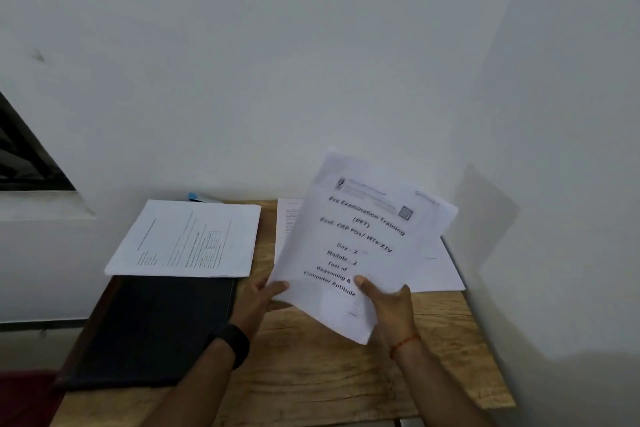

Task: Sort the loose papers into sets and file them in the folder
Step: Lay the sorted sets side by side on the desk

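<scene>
- The held set, its cover reading "Pre Examination Training", was up off the table, to the right of the black folder. The left hand pinched its lower left edge and the right hand gripped its bottom edge, thumbs on the front and fingers behind.
- Both grips sat low on the sheets and the top corners had fanned apart. I reckoned a back page could slide out and drop among the flat sheets lying further right of the folder, muddling two sets.
- A printed stack lay across the folder's far edge, partly on its cover. Opening the folder with that stack in place would likely tip the stack off or scatter it.
- The folder lay closed at the table's left side, so a careless nudge might push it over the edge.
- Something blue showed beyond the folder, behind the stack; I could not tell what it was.
</scene>
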